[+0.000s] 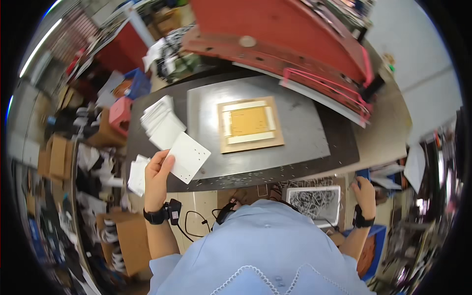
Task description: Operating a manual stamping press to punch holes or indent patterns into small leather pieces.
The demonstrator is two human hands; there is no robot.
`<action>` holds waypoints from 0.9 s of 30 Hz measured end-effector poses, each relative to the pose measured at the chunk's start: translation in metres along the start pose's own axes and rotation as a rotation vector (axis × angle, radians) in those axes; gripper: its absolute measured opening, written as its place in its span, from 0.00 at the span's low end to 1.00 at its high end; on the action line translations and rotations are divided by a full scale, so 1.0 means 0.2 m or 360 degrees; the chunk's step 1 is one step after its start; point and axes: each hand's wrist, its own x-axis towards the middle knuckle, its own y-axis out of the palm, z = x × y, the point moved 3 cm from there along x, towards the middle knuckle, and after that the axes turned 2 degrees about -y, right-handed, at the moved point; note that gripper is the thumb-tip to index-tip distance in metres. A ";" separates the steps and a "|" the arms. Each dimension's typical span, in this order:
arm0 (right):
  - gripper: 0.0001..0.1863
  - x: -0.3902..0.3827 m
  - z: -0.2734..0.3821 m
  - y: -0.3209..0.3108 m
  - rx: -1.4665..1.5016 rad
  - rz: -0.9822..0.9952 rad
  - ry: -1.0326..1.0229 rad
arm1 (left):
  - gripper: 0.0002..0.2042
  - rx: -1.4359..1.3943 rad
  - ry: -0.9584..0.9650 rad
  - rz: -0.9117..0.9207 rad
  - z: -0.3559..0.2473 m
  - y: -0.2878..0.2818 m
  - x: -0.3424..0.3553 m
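Observation:
My left hand (158, 173) pinches a white card (189, 157) with small punched holes between thumb and fingers, above the near left part of the machine bed. Under and beyond it lies a fanned stack of white cards (164, 127); a smaller white pile (138, 175) lies at the left edge. On the grey metal plate (305, 132) sits a wooden die board (250, 147) with pale strips around a yellow-orange centre. My right hand (365, 194) hangs off to the right, beside the table edge, its fingers loosely curled and apart, with nothing visible in them.
A large red press head (275, 29) rises over the far side, with a pink bent rod guard (324, 86) along it. Below the near edge stands a white bin (334, 204) of shredded scraps. Cardboard boxes (132, 243) and a blue crate (140, 81) stand at left.

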 end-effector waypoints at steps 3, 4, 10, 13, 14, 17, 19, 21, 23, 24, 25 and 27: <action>0.17 0.12 0.38 -0.05 0.0599 0.0107 -0.0041 | 0.13 0.0085 -0.0084 -0.0138 0.07 -0.26 -0.06; 0.16 0.17 0.53 -0.05 0.0798 0.0170 -0.0088 | 0.13 0.0137 -0.0087 -0.0142 0.12 -0.37 -0.07; 0.13 0.32 1.25 -0.03 0.0967 0.0413 -0.0815 | 0.18 0.1492 0.0439 -0.0797 0.22 -0.62 0.01; 0.12 0.30 1.47 0.04 0.0966 0.0327 -0.1314 | 0.23 0.1440 0.0408 -0.0780 0.28 -0.44 0.21; 0.12 0.29 1.51 0.09 0.0968 0.0292 -0.1444 | 0.27 0.1461 0.0474 -0.0872 0.36 -0.44 0.29; 0.12 0.27 1.51 0.19 0.0997 0.0341 -0.1512 | 0.37 0.1635 0.0270 -0.0822 0.46 -0.38 0.54; 0.10 0.25 1.46 0.20 0.1022 0.0292 -0.1470 | 0.28 0.1431 0.0387 -0.0784 0.54 -0.43 0.62; 0.09 0.22 1.39 0.20 0.1065 0.0230 -0.1369 | 0.23 0.1253 0.0532 -0.0862 0.66 -0.55 0.69; 0.09 0.20 1.30 0.16 0.1065 0.0291 -0.1190 | 0.22 0.1399 0.0344 -0.0780 0.65 -0.57 0.72; 0.09 0.20 1.28 0.15 0.1048 0.0279 -0.1185 | 0.21 0.1501 0.0278 -0.0819 0.63 -0.63 0.65; 0.09 0.19 1.25 0.16 0.1036 0.0253 -0.1144 | 0.19 0.1481 0.0400 -0.0861 0.58 -0.60 0.65; 0.10 0.19 1.17 0.16 0.1011 0.0191 -0.1076 | 0.17 0.1449 0.0624 -0.0978 0.48 -0.56 0.57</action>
